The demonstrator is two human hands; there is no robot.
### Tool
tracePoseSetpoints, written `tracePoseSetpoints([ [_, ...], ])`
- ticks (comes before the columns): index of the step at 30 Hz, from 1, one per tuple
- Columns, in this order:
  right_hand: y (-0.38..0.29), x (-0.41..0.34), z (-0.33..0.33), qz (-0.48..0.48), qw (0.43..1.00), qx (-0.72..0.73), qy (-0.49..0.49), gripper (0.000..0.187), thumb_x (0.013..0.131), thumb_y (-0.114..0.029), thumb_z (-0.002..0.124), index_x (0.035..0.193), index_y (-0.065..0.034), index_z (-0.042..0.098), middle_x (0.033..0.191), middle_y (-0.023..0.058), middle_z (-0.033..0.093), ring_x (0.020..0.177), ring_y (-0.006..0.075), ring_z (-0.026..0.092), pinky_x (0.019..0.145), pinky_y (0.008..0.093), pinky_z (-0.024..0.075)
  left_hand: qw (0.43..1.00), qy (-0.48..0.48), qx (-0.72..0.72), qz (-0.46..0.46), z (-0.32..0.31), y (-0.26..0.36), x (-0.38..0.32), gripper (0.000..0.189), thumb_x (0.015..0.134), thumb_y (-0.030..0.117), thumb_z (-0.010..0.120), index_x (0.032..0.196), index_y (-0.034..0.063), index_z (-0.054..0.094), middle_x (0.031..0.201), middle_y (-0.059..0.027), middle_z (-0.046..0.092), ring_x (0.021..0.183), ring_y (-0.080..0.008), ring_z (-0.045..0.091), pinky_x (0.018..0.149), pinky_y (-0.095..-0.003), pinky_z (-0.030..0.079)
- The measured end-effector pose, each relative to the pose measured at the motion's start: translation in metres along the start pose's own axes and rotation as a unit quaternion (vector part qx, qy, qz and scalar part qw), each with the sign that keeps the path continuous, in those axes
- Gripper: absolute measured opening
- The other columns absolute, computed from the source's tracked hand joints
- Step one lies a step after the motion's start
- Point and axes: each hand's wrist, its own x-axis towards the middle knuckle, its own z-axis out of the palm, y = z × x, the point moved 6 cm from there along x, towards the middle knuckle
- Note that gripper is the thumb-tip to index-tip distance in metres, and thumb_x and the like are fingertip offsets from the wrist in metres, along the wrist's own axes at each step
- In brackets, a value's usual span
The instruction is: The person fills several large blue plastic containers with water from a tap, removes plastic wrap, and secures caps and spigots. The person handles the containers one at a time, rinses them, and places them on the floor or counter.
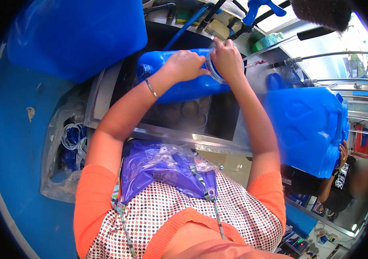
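Note:
A blue plastic jerrycan [187, 89] lies on its side across a steel sink basin [184, 119]. A translucent plastic ring [214, 73] sits around its wide mouth at the right end. My right hand [227, 60] is at this ring, fingers bent over the mouth; something clear and blurred shows by its fingertips. My left hand [184, 66] rests over the jerrycan's side, with its fingertips by the ring's left edge. Whether they pinch the ring is hidden. A small ribbed blue cap [145, 70] is at the jerrycan's left end.
Another large blue container [80, 35] stands upper left. A blue jerrycan [303, 126] stands on the right, with another person's hand [343, 153] at its edge. Below left, a clear plastic bag [52, 171] holds blue caps and clear rings. A blue tap [261, 11] and pipes run along the back.

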Motion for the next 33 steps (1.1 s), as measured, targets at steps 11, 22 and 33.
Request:
tracePoseSetpoints([
  [11, 0.210, -0.114, 0.070, 0.291, 0.940, -0.129, -0.120, 0.032, 0.086, -0.025, 0.056, 0.114, -0.0100, 0.060, 0.112, 0.0218, 0.058, 0.107, 0.0387, 0.058, 0.089, 0.0519, 0.0473, 0.997, 0.026, -0.020, -0.064, -0.004, -0.027, -0.015, 0.055, 0.088, 0.055, 0.056, 0.090, 0.0004, 0.060, 0.079, -0.0197, 0.067, 0.082, -0.0363, 0.068, 0.073, -0.0456, 0.054],
  [22, 0.097, -0.036, -0.022, -0.095, 0.973, 0.201, 0.065, 0.022, 0.084, -0.015, 0.067, 0.105, -0.0071, 0.067, 0.099, 0.0140, 0.065, 0.088, 0.0320, 0.064, 0.077, 0.0387, 0.0504, 0.998, -0.023, -0.002, 0.051, 0.004, -0.003, 0.006, 0.056, 0.085, 0.056, 0.059, 0.090, 0.0007, 0.062, 0.080, -0.0189, 0.067, 0.084, -0.0364, 0.066, 0.077, -0.0460, 0.053],
  [33, 0.043, 0.003, -0.031, -0.236, 0.939, 0.126, -0.214, 0.011, 0.077, -0.002, 0.063, 0.088, -0.0009, 0.067, 0.081, 0.0156, 0.067, 0.077, 0.0316, 0.065, 0.070, 0.0343, 0.0529, 0.989, -0.099, 0.014, 0.112, 0.002, 0.000, 0.011, 0.053, 0.079, 0.059, 0.064, 0.086, 0.0063, 0.064, 0.080, -0.0136, 0.068, 0.086, -0.0339, 0.067, 0.077, -0.0455, 0.053],
])
